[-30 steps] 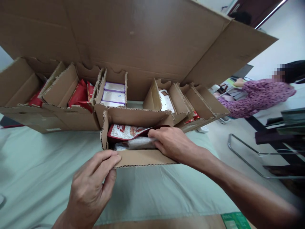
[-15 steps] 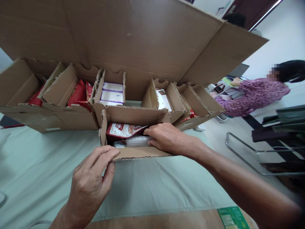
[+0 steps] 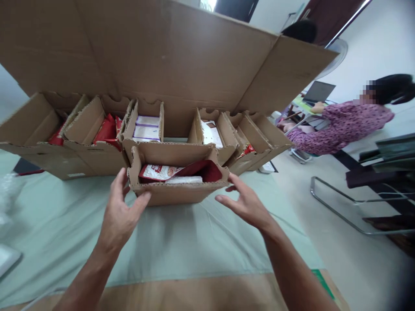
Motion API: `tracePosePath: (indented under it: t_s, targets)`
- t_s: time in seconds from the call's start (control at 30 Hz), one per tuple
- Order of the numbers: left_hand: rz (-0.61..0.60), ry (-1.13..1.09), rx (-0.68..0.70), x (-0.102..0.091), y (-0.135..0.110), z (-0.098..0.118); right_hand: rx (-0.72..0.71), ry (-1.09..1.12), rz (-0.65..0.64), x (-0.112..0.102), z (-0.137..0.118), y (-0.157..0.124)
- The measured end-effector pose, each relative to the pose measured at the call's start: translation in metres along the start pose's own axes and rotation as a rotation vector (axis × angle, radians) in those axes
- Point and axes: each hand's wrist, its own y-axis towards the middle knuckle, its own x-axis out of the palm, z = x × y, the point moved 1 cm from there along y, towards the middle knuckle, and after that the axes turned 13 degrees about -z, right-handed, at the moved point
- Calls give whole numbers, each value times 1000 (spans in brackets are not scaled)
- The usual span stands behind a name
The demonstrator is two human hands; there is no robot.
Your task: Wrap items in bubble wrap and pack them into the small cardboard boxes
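You are holding your left hand and right hand at opposite ends of the small cardboard box, thumbs and fingers parted, contact being impossible to tell, while it is sitting on the green cloth.

Office-like room, with a laptop before a seated person.

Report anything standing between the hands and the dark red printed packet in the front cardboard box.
Walls of the cardboard box: the left hand is outside its left front corner, the right hand outside its right front corner. A pale item lies on the near side of the printed packet. Nothing visible covers the box's open top.
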Motion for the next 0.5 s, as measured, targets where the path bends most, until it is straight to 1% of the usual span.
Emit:
tracePosePath:
  t_s: [0.1,0.2,0.27,0.37,0.43,0.5]
  targets:
    - [-123,-107,-41,6,10,-1,-27,191,25,30,1,20]
    - [-146,-124,-12,11,7,7,-39,301,115,44,-8,24]
    - [-138,-81,-1,14,-4,14,-40,297,156,47,-14,12]
    - [-135,24,-34,15,-34,22,-16,229,189,49,-23,-24]
    - [-155,64,-67,9,-57,26,10,187,215,52,-33,-50]
    - [-156,100,-92,-6,-77,29,6,156,227,56,-48,-65]
